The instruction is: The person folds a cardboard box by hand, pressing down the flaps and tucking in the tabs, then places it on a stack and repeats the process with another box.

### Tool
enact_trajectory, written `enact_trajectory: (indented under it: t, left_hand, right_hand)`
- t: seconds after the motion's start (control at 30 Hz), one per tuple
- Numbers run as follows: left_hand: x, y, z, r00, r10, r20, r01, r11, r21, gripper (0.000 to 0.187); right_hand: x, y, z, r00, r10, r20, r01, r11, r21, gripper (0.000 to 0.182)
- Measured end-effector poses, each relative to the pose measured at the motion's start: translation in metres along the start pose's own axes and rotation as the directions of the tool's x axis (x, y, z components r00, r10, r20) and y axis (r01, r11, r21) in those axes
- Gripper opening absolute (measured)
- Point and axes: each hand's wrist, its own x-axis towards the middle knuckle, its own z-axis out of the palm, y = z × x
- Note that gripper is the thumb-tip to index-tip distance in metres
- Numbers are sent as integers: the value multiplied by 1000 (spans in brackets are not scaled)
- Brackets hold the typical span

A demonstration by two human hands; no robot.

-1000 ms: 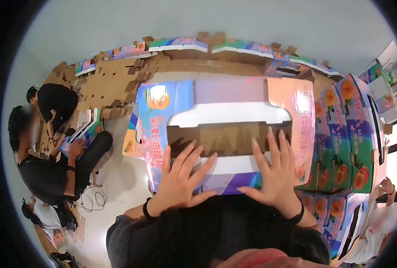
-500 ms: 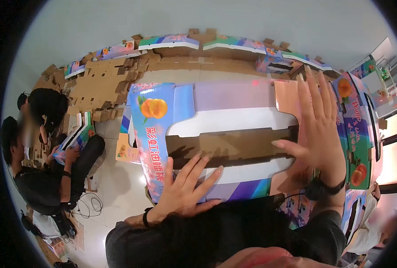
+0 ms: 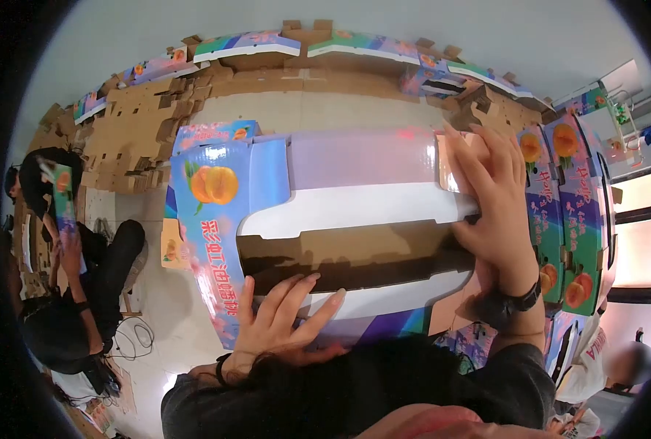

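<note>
A glossy fruit box of printed cardboard, with peaches and red Chinese characters on its left end, lies in front of me. A long slot between its white-edged top flaps shows the brown inside. My left hand rests on the near flap, fingers spread and fingertips over the slot's edge. At the box's right end, my right hand bends its fingers over the orange-pink end flap, with the thumb by the slot's right end. The right palm hides part of that end.
Finished-looking printed boxes stand close on my right. Flat brown cardboard lies at the far left, and more boxes line the wall. At left, a co-worker handles a printed carton. Another person is at lower right.
My right hand has gone from stretched flat above the box's right end to bent over its flap. My left hand stays on the near flap. The view has shifted, so the box appears farther left.
</note>
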Motion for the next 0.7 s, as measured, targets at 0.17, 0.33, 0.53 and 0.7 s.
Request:
enact_trajectory:
  t: [0.17,0.33,0.53,0.7]
  left_hand:
    - [3,1,-6,997,-29,69,30,999,-11,79]
    - [0,2,-13,984,-118,136,129,989,-75,77]
    - [1,2,-17,979,-124,160,139,987,-84,80]
    - [4,0,-16,986,-91,139,100,993,-64,82]
  right_hand:
    - [-2,2,0,999,43,17,-43,999,27,82]
    - [-2,-6,-3,998,62,12,-63,998,19,81]
    - [-11,2,6,993,65,-97,-56,994,95,84]
    - [-5,-2,-2,997,82,10,-83,996,39,83]
